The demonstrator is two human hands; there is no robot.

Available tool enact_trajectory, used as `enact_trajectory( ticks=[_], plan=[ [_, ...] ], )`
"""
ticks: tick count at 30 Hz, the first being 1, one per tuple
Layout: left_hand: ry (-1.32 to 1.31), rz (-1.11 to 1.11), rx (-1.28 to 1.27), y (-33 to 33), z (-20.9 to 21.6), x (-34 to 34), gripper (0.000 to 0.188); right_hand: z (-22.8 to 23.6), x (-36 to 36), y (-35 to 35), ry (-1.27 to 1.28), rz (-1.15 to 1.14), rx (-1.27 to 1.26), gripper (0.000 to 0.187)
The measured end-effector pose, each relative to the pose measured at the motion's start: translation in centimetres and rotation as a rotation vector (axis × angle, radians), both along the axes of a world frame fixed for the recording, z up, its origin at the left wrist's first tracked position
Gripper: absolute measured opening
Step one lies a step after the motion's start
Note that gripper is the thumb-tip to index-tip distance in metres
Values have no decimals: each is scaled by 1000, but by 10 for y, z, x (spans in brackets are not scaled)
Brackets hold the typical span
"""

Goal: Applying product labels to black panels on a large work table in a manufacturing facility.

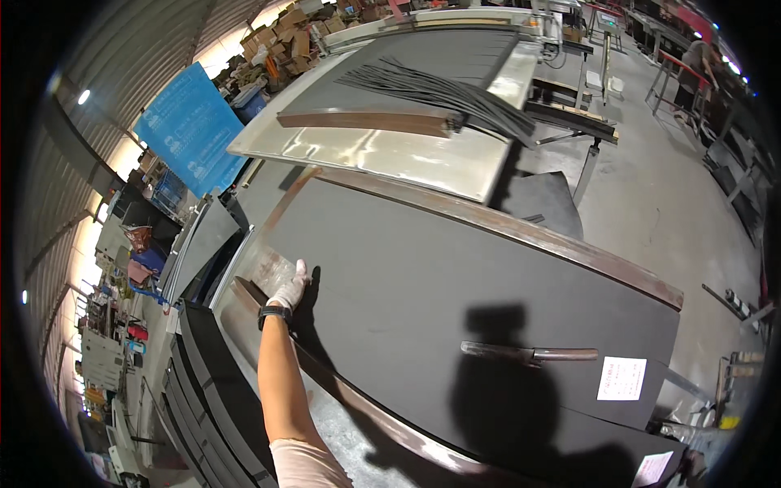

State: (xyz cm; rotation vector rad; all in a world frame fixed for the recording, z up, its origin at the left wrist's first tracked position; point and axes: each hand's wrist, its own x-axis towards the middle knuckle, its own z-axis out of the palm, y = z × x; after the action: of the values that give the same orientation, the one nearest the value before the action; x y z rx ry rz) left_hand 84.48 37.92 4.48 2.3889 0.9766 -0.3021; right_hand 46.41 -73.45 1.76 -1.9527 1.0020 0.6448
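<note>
My left hand (290, 286), in a pale glove with bare fingertips and a dark band at the wrist, reaches in from the lower edge. It is closed at the left end of a long rusty metal bar (358, 400), which runs along the near edge of a large dark grey sheet (382, 268). Some of its fingers are hidden behind the hand. On the sheet lies a knife-like tool (529, 353) with a long narrow body. A white printed paper (621, 379) lies near the right end. My right hand is out of view.
Another metal bar (504, 221) lies along the sheet's far edge. Beyond stands a shiny metal-topped table (366, 154) with a brown bar (366, 122) and a bundle of dark strips (439, 93). Dark panels (203, 390) stack at lower left. A person (695, 73) stands far right.
</note>
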Motion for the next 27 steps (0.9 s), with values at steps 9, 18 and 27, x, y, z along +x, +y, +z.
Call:
enact_trajectory(
  ticks=[9,18,27],
  plan=[
    [-514,-95,590,42,2,-27,54,65,102,108,8,237,47,35],
    [-811,394,-401,-179,-17,-226,55,72,235,280,-315,649,149,37],
    [21,248,-1004,-632,-23,-331,70,26,247,342,-179,1424,273,73]
  ],
)
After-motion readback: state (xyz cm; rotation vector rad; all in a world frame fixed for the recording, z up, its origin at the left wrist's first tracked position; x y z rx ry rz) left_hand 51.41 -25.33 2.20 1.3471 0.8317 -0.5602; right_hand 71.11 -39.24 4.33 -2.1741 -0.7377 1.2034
